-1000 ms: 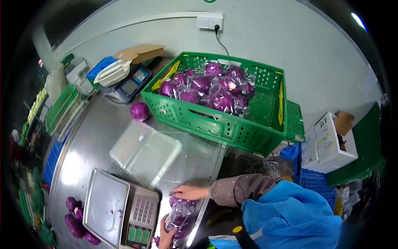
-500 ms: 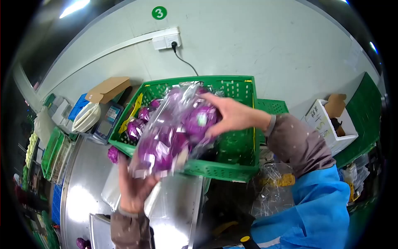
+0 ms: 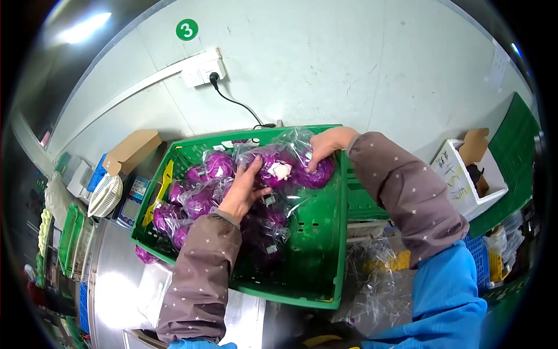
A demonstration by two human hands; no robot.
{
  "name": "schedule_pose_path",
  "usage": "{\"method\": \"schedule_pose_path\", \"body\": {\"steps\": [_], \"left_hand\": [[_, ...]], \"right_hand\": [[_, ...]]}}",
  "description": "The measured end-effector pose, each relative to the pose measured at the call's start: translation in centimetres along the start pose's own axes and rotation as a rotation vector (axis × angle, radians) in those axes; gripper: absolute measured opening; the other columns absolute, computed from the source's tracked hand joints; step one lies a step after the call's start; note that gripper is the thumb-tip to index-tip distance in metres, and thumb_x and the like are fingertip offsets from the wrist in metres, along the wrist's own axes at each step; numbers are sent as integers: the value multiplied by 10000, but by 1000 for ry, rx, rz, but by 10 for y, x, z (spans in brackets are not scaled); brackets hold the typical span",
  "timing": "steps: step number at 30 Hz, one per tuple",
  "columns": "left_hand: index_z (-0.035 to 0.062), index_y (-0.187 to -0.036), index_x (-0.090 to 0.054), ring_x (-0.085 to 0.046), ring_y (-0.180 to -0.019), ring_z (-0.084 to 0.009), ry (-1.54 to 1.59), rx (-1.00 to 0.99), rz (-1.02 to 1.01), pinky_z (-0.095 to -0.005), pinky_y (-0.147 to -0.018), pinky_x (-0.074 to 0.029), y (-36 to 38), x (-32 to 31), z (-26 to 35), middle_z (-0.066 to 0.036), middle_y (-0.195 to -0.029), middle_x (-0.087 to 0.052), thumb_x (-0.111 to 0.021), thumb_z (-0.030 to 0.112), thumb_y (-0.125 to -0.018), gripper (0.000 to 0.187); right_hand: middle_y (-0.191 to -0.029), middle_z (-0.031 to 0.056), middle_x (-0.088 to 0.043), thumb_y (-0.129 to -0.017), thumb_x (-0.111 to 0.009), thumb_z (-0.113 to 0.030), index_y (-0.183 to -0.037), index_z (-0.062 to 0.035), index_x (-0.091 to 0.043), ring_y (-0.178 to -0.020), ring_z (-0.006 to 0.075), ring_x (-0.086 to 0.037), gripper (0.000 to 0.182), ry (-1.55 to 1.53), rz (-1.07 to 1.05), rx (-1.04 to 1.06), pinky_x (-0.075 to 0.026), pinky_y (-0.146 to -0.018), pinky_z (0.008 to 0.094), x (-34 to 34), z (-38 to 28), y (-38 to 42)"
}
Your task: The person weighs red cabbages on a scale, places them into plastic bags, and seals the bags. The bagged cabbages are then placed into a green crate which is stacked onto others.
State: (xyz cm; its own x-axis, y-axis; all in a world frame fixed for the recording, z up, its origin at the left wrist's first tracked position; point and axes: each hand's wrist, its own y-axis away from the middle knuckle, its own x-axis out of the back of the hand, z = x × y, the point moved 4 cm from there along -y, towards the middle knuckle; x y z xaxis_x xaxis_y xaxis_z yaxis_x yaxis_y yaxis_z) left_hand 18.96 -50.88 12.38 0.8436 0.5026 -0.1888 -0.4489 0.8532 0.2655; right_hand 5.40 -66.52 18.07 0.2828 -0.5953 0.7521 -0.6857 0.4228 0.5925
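Both hands reach into a green plastic crate [image 3: 325, 256] on a steel counter [image 3: 116, 291]: the left hand [image 3: 244, 189] and the right hand [image 3: 326, 144] are each closed on one clear bag of purple cabbages [image 3: 290, 167], held low over the crate's far end. More bagged purple cabbages [image 3: 197, 200] fill the crate's left side, below a wall socket [image 3: 200, 68] and a green number sign [image 3: 186, 29].
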Motion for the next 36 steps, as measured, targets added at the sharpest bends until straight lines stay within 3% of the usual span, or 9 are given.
{"method": "schedule_pose_path", "body": {"steps": [6,10,13,15,17,21,30,34,36], "left_hand": [[15,-1178,-356,-608,-818,-249,-380,-107,-40,-319,-518,-533,-47,-46,-41,-183,-1041,-548,-558,401,-808,572],[-17,-1210,-292,-627,-619,-296,-546,-179,135,-337,-528,-519,-57,-54,-29,-258,-900,-580,-544,411,-807,640],[-9,-1232,-283,-612,-721,-356,-244,-340,201,-408,-629,-498,-61,-46,-45,-285,-965,-540,-627,260,-774,633],[-1,-1192,-384,-519,-967,-357,-661,-475,296,-414,-836,-420,-57,-41,-36,-232,-1045,-524,-621,185,-738,544],[-41,-1017,-484,-528,-943,-360,-566,-570,150,-432,-799,-428,-53,-39,-35,-254,-979,-531,-583,137,-708,371],[-43,-1059,-404,-482,-915,-449,-533,-636,250,-453,-789,-416,-34,-29,-31,-293,-974,-478,-640,122,-653,498],[10,-957,-506,-569,-775,-245,-458,-656,318,-326,-686,-448,159,97,2,-121,-819,-577,-568,82,-736,241],[9,-1009,-513,-577,-829,-173,-438,-665,609,-296,-719,-454,270,157,-35,-104,-868,-595,-540,66,-795,223],[3,-1021,-521,-557,-836,-138,-183,-611,726,-265,-737,-461,328,177,-69,-80,-918,-586,-493,68,-845,189]], "right_hand": [[-765,114,-629,-597,-760,-320,-859,41,-609,-630,224,-620,471,32,-91,-26,-474,-543,332,-19,11,-28],[-778,158,-621,-491,-794,-306,-737,31,-599,-680,287,-617,460,425,320,139,-483,-597,371,-23,17,-36],[-781,145,-618,-514,-734,-154,-856,-9,-576,-795,336,-600,403,458,687,228,-485,-685,409,-21,23,-40],[-969,170,-582,-482,-734,-162,-1143,-40,-423,-899,324,-571,741,305,740,259,-467,-746,417,-19,16,-29],[-1072,137,-520,-453,-724,-113,-1305,-177,-340,-989,313,-509,936,290,921,660,-460,-775,395,-20,1,-21],[-1209,130,-417,-405,-743,-46,-1229,-170,-448,-1070,326,-471,884,207,774,606,-448,-829,377,-24,-20,-21],[-1028,177,-539,-529,-703,-150,-1044,-47,-525,-826,354,-559,555,733,772,332,-460,-711,427,3,19,-88],[-1114,200,-512,-577,-692,-126,-1074,-37,-527,-835,339,-567,531,1080,1046,274,-465,-709,420,28,128,-270],[-1062,211,-542,-700,-607,-254,-1067,-43,-541,-840,319,-575,428,974,734,280,-458,-713,418,20,29,-165]]}}
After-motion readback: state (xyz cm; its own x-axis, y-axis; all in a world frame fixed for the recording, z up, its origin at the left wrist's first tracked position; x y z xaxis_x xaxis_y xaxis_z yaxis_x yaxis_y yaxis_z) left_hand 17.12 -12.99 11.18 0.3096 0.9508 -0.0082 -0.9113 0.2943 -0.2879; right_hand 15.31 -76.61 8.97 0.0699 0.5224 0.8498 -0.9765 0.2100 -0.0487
